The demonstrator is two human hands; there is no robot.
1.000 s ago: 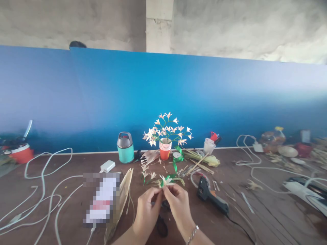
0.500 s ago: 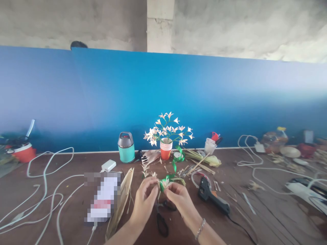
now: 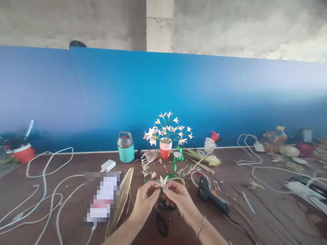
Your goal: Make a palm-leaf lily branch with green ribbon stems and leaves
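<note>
Between my fingertips is a small cream artificial flower (image 3: 162, 182), its petals pointing up and a bit of green at its base. My left hand (image 3: 146, 199) pinches it from the left, and my right hand (image 3: 180, 197), with a chain bracelet at the wrist, pinches from the right. Green ribbon (image 3: 174, 166) trails down from its roll just beyond. More loose flowers (image 3: 144, 173) lie past my left fingers. Under my hands are dark-handled scissors (image 3: 162, 224), partly hidden. Behind stands a stack of paper cups (image 3: 165, 149) holding a spray of cream flowers (image 3: 168, 129).
A black glue gun (image 3: 212, 197) lies to the right, its cord running toward me. Left are a phone (image 3: 102, 200), a dried husk (image 3: 120, 204), white cables (image 3: 44, 183) and a teal flask (image 3: 126, 149). Dried stalks (image 3: 204, 158) and a cup of pens (image 3: 209, 145) sit at the back.
Half a second ago my hands were slightly apart with green ribbon showing at the flower. Now they are closer together, and the flower stands upright between the fingertips.
</note>
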